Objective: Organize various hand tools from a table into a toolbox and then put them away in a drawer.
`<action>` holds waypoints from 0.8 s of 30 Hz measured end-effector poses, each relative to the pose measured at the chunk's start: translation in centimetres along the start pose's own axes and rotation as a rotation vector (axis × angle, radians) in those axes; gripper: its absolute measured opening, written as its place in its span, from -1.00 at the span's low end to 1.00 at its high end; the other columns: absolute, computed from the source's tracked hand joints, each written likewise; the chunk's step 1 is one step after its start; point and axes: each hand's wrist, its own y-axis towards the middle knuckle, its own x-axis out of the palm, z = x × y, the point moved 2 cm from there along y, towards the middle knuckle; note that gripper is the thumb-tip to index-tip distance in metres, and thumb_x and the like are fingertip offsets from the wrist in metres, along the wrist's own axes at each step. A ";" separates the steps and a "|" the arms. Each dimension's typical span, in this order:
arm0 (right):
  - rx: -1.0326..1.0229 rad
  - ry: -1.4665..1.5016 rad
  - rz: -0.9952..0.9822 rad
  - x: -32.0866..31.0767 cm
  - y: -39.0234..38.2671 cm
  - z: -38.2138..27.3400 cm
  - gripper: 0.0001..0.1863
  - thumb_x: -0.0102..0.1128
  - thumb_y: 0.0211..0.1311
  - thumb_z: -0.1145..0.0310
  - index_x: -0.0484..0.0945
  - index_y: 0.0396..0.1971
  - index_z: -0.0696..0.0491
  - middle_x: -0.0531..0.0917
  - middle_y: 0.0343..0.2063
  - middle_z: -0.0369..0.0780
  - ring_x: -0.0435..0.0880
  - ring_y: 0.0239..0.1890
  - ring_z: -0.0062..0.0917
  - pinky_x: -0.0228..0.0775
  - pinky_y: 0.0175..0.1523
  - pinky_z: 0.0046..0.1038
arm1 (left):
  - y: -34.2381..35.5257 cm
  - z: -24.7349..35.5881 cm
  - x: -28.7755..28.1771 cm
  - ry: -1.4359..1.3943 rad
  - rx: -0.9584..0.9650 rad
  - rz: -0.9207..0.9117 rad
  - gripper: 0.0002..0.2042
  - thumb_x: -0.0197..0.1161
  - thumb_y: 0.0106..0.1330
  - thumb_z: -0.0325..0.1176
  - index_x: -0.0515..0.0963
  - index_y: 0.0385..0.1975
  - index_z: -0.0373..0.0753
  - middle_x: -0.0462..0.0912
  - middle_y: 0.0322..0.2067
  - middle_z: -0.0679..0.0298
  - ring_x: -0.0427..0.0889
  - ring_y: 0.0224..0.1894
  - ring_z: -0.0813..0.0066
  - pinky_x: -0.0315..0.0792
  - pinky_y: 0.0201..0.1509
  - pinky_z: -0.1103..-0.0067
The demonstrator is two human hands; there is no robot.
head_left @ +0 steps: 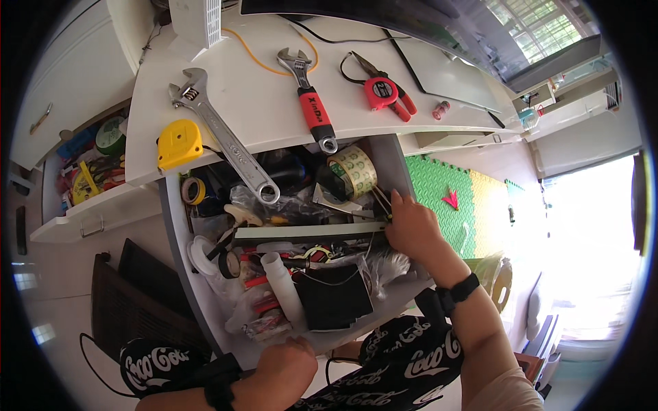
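My right hand (415, 229) is inside the right side of the open drawer (184, 264). Its fingers are closed around a thin, yellowish metal item (380, 204), too little of which shows to name. Just beyond it stands a roll of patterned tape (353, 172). A pale flat bar (308, 234) lies across the drawer, its right end by my right hand. At the drawer's front edge is my left hand (286, 370), curled closed; whatever its fingers hold, if anything, is hidden. A white tube (282, 288) and a black flat piece (334, 296) lie nearest to it.
On the white desk (253, 103) lie a large adjustable wrench (229, 140), a red-handled one (312, 103), a yellow tape measure (179, 145), a red tape measure (381, 93) and pliers (397, 103). A second drawer (89, 222) stands open at left. Green foam matting (439, 198) covers floor at right.
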 end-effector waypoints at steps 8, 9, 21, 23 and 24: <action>0.024 0.295 -0.214 0.3 0.5 1.6 -0.28 0.13 -0.05 0.30 0.19 0.12 0.38 0.58 -0.29 0.16 0.60 -0.20 -0.01 0.44 -0.03 -0.18 | -0.4 -0.5 0.2 -0.046 -0.009 0.030 -0.64 0.11 0.01 -0.47 0.45 -0.17 -0.56 0.60 -0.50 0.02 0.65 -0.55 0.22 0.50 -0.57 0.43; 0.038 0.378 -0.207 0.4 0.2 2.1 -0.26 0.13 -0.04 0.29 0.17 0.14 0.37 0.58 -0.28 0.18 0.57 -0.16 0.01 0.41 0.00 -0.17 | -0.3 -0.4 0.1 -0.069 -0.020 0.002 -0.66 0.12 -0.01 -0.48 0.47 -0.22 -0.55 0.60 -0.49 0.00 0.65 -0.54 0.21 0.50 -0.57 0.43; -0.009 0.606 -0.145 1.8 -0.2 1.3 -0.07 0.21 -0.06 0.40 -0.09 0.30 0.26 0.26 0.20 0.12 0.29 0.19 0.02 0.18 0.27 -0.26 | -0.3 0.1 -1.6 -0.086 -0.056 -0.001 -0.85 0.13 0.08 -0.49 0.56 -0.41 -0.43 0.62 -0.49 -0.07 0.65 -0.42 0.08 0.50 -0.44 0.40; -0.021 0.621 -0.226 1.4 0.3 0.1 -0.07 0.19 -0.06 0.43 -0.13 0.31 0.26 0.19 0.24 0.12 0.22 0.23 0.03 0.12 0.31 -0.26 | -1.3 -0.2 -1.8 -0.104 -0.171 -0.025 -0.85 0.14 0.06 -0.48 0.57 -0.43 -0.43 0.61 -0.48 -0.07 0.65 -0.41 0.07 0.50 -0.42 0.37; -0.094 0.607 -0.115 2.2 0.4 0.5 -0.09 0.16 -0.05 0.46 -0.12 0.31 0.25 0.19 0.23 0.12 0.19 0.25 0.04 0.08 0.33 -0.24 | -1.2 -0.2 -1.1 -0.115 -0.160 -0.027 -0.84 0.14 0.05 -0.48 0.56 -0.43 -0.45 0.61 -0.47 -0.07 0.65 -0.41 0.08 0.50 -0.44 0.37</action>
